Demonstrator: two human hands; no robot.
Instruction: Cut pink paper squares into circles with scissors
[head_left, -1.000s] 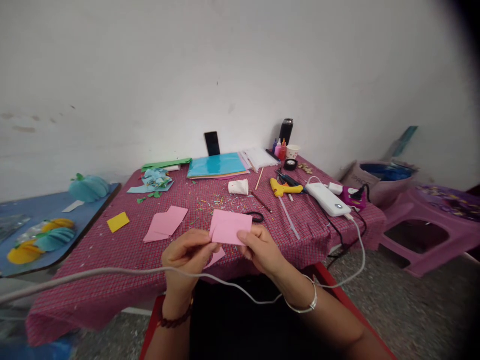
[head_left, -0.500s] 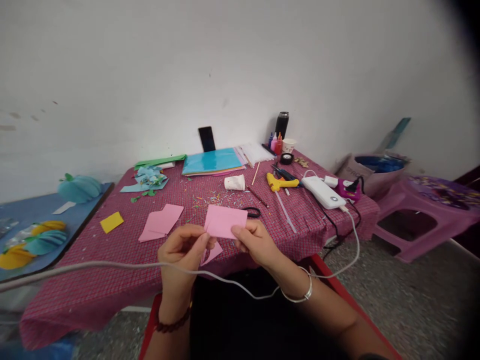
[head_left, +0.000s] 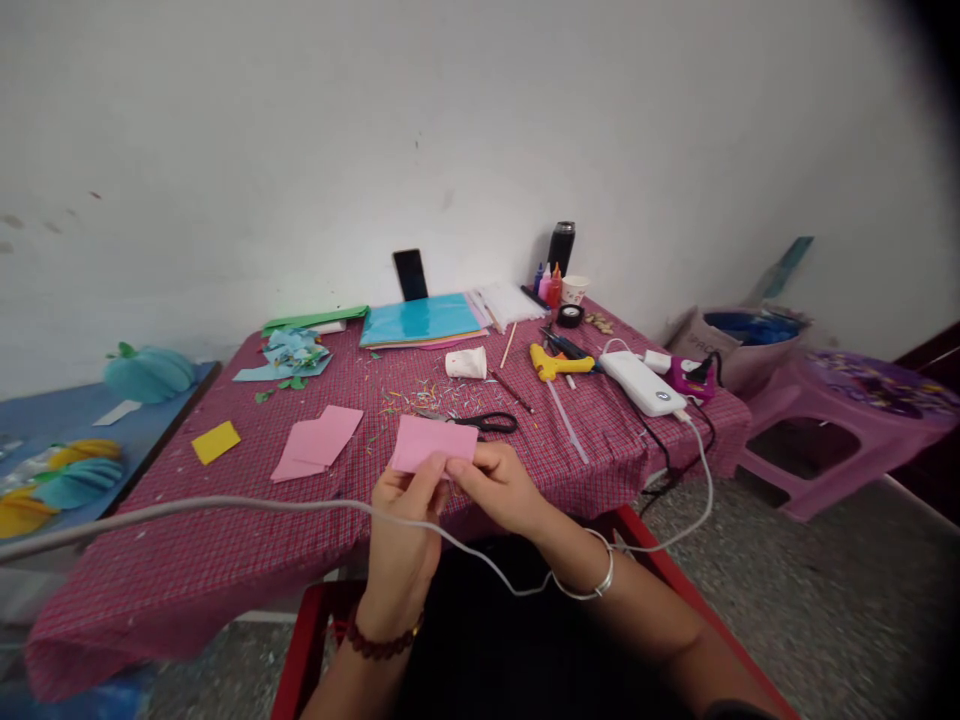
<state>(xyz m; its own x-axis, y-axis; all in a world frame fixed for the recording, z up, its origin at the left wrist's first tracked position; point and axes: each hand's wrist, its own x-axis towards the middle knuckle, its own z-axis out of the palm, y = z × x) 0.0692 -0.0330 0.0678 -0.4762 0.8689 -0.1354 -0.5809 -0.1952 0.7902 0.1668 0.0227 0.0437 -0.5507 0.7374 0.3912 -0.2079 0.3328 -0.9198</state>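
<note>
1. Your left hand (head_left: pixel 409 540) is closed on the lower edge of the pink paper (head_left: pixel 433 442), thumb on the near face and fingers behind.
2. Your right hand (head_left: pixel 501 490) pinches the same paper near its lower right corner, its thumb tip close beside your left thumb.
3. The paper is raised between both hands, tilted towards you, above the near part of the checked tablecloth (head_left: pixel 202 540); you cannot tell whether it is one layer or several.
4. Just beyond the paper lie the scissors (head_left: pixel 501 424), handles pointing to the right, blades partly hidden.
5. To the left of your left hand, overlapping pink sheets (head_left: pixel 319 442) lie flat, and farther left is a yellow paper (head_left: pixel 215 442).
6. Straight ahead of your hands, past the scissors, a paper cup (head_left: pixel 466 364) lies on its side, with a pencil (head_left: pixel 512 391) near it.
7. Ahead and to the right of your right hand are the yellow glue gun (head_left: pixel 559 363) and, farther right, a white power bank (head_left: pixel 642 382).
8. A pale cable (head_left: pixel 247 503) passes in front of your left hand.
</note>
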